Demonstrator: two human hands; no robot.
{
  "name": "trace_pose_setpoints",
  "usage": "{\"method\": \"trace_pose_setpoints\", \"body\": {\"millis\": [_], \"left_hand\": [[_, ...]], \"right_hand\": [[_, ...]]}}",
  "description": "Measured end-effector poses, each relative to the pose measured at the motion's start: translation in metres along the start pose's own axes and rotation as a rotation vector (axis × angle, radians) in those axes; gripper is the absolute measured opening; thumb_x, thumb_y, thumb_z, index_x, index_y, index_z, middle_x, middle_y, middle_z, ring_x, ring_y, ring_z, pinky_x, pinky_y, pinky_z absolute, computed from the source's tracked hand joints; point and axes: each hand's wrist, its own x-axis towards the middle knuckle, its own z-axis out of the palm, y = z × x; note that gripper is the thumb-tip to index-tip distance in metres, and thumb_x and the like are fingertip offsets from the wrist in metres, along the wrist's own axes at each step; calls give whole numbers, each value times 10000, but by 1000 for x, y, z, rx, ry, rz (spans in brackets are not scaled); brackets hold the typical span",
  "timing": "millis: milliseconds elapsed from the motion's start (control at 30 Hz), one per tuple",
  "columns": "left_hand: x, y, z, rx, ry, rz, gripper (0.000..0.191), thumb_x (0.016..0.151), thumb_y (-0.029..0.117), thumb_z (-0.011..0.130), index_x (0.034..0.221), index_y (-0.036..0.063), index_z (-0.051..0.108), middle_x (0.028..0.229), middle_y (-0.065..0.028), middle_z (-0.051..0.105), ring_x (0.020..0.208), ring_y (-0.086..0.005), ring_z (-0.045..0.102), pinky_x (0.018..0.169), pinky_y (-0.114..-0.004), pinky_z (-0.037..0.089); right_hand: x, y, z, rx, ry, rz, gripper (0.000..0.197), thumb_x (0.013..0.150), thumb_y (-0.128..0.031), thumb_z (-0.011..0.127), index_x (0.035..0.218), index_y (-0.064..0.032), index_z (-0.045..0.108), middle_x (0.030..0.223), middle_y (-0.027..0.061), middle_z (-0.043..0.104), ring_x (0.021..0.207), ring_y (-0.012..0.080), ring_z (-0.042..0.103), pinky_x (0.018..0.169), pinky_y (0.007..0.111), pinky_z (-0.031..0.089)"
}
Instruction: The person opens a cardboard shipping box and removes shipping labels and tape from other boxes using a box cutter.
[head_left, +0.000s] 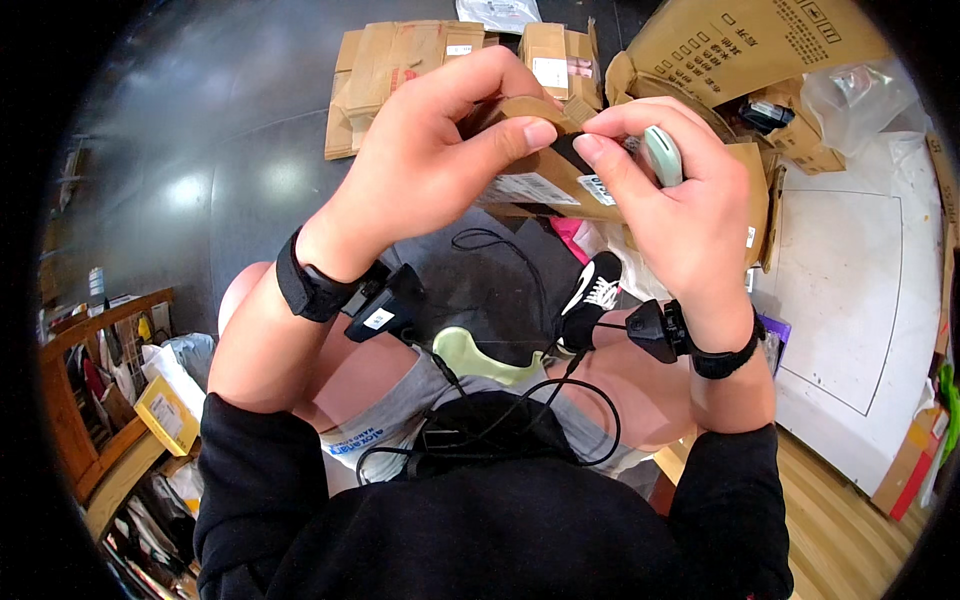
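Observation:
A cardboard box (555, 161) with white labels and a dark strip is held up in front of me. My left hand (442, 150) grips its upper edge, thumb on the near side, fingers partly hidden behind. On the right, my right hand (682, 180) brings thumb and forefinger together at the box's edge; whether they pinch the cardboard or a strip of tape is unclear. A small pale green tool with a slot in its end, perhaps a box cutter (664, 156), is tucked in that hand. Both wrists wear black straps with small devices.
Flattened cardboard boxes (405, 67) lie on the dark floor ahead. A large printed carton (750, 45) and clear plastic wrap (859, 97) stand at right, above a white board (832, 300). A pale green stool edge (480, 364) shows between my legs. Black cables cross my lap.

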Motion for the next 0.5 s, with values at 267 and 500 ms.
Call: {"method": "trace_pose_setpoints", "body": {"millis": [267, 500], "left_hand": [[-1, 3, 7, 55, 56, 19, 79, 937, 35, 597, 1002, -2, 569, 1097, -111, 649, 1039, -142, 587, 913, -281, 458], [-2, 6, 15, -89, 149, -81, 79, 931, 75, 622, 959, 16, 578, 1031, -62, 656, 934, -84, 580, 827, -241, 466]], "right_hand": [[-4, 0, 4, -149, 75, -204, 171, 736, 6, 711, 891, -47, 665, 838, 93, 637, 754, 273, 650, 660, 323, 520], [-7, 6, 16, -248, 186, -333, 200, 724, 38, 691, 899, -55, 663, 867, 84, 633, 728, 269, 651, 627, 341, 528]]}}
